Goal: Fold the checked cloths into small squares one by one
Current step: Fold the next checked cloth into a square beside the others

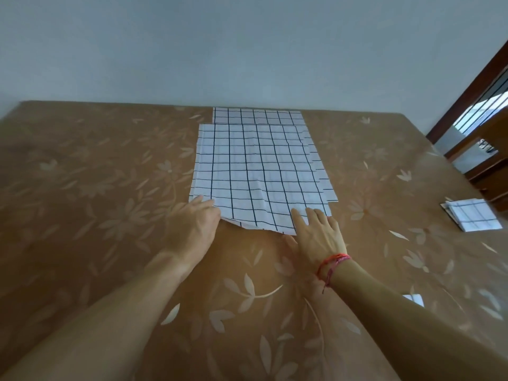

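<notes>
1. Bench (82, 160): brown cover with a pale flower print. It runs from the left edge of the frame to the right, and its near side is cut off at the bottom.
2. Left hand (192, 226), lower centre-left: the fingers (202, 202) lie straight and point up and right, with their tips on the near-left corner of the top cloth (253, 171). The cloth's near edge rides up a little over the thumb side of the hand. The thumb is hidden, so I cannot tell whether this hand pinches the corner or only rests on it.
3. Top cloth: white with a dark check, spread flat at centre frame, with soft creases toward the near edge. That edge runs between the two hands.
4. Cloths beneath (258, 116): same check. They show only as a strip along the far edge and as stepped edges down the right side. Their number cannot be made out.
5. Right hand (319, 235), lower centre-right: the fingers are straight and spread, flat on the top cloth's near-right corner, gripping nothing. The thumb lies at the cloth's near edge. There is a red thread bracelet (332, 264) on the wrist.
6. White scrap (413, 298), lower right: partly hidden behind the right forearm, and I cannot tell what it is.
7. Folded cloths (472, 215), right edge: a small checked stack, well apart from the spread pile and blurred.
8. Wooden frame (481, 100), upper right: cut off by the frame edge.
</notes>
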`<act>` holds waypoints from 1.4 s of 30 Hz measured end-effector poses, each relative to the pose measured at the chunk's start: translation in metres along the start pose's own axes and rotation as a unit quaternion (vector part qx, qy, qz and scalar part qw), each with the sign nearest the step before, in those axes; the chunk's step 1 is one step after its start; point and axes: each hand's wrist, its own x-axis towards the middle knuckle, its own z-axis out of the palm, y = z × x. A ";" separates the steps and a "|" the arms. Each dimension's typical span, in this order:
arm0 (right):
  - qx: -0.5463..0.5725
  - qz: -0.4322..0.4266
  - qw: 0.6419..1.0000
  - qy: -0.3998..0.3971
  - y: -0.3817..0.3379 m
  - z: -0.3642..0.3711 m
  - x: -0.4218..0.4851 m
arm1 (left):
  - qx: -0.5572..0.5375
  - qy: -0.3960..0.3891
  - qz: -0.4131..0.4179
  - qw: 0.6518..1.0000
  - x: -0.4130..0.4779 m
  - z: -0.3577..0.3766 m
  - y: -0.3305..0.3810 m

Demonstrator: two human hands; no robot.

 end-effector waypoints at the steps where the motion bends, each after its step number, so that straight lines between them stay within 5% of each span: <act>1: -0.005 -0.003 1.000 -0.005 -0.001 -0.001 -0.003 | -0.003 0.008 -0.003 1.000 -0.004 -0.004 -0.002; 15: -0.011 -0.092 0.994 -0.061 -0.046 -0.007 -0.055 | -0.092 0.038 -0.016 0.995 -0.071 -0.044 -0.019; 22: 0.053 -0.066 0.996 -0.035 -0.066 -0.005 -0.073 | -0.095 0.051 -0.019 0.994 -0.097 -0.053 -0.028; 28: -0.005 -0.016 0.998 -0.055 -0.058 -0.025 -0.088 | -0.119 0.035 -0.023 0.992 -0.135 -0.085 -0.026; 34: 0.084 0.021 0.996 -0.039 -0.050 -0.068 -0.136 | -0.140 -0.001 -0.016 0.990 -0.184 -0.113 -0.026; 42: 0.187 0.056 0.972 -0.131 -0.045 -0.100 -0.203 | -0.155 -0.075 -0.034 0.984 -0.256 -0.144 -0.022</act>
